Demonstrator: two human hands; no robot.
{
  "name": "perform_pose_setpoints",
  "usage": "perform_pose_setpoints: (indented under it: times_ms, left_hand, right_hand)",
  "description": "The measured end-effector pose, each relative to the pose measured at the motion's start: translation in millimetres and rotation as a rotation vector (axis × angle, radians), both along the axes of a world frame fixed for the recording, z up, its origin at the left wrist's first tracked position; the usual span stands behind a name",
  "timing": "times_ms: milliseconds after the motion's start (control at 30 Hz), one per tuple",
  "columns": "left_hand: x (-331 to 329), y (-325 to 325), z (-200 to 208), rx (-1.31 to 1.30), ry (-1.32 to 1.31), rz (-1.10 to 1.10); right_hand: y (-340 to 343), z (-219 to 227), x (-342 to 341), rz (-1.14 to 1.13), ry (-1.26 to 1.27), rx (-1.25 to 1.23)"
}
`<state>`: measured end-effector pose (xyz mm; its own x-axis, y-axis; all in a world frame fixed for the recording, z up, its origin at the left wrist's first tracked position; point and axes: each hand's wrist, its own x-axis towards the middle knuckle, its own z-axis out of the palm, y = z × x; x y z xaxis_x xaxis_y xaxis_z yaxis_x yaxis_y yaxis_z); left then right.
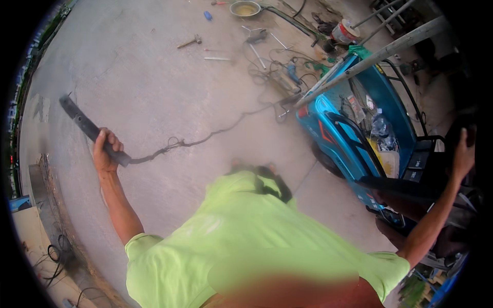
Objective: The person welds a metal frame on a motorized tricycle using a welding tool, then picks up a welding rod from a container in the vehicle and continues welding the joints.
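Note:
My left hand (109,149) is out to the left, its fingers wrapped round the lower end of a long black power strip (82,120). From that end a dark cord (210,136), tangled at one point, runs across the concrete towards the blue cargo tricycle (334,138). On the far right, my right arm reaches past the tricycle's seat. My right hand (465,154) is closed at a dark shape near the picture's rim; shadow hides what it grips. Clear plastic bottles (380,126) and other loose items lie in the tricycle's cargo bed.
A hammer (190,41), a blue object (207,15) and a metal basin (245,8) lie on the concrete ahead. Near the tricycle are a blue power tool (292,71), cables and metal rods. A long pole (380,56) slants over the cargo bed. Boards (36,241) are at left.

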<state>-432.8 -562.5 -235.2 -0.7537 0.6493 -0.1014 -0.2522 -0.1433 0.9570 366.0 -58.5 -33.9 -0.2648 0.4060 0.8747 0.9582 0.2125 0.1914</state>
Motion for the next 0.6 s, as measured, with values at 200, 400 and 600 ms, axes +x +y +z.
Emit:
perform_pose_setpoints:
  times_ms: [200,400,600]
  left_hand:
    - [3.9,28.4,29.8,0.108,-0.149,-0.114]
    - [-33.4,1.8,141.6,0.422,-0.234,-0.252]
    - [-24.0,-46.7,223.7,0.537,-0.048,-0.127]
  right_hand:
    - [-86.3,-315.7,-126.9,0.200,0.702,-1.676]
    - [-161.7,-502.9,-295.5,0.064,1.318,-2.135]
    - [-179.0,-586.6,-409.5,-0.051,1.402,-2.425]
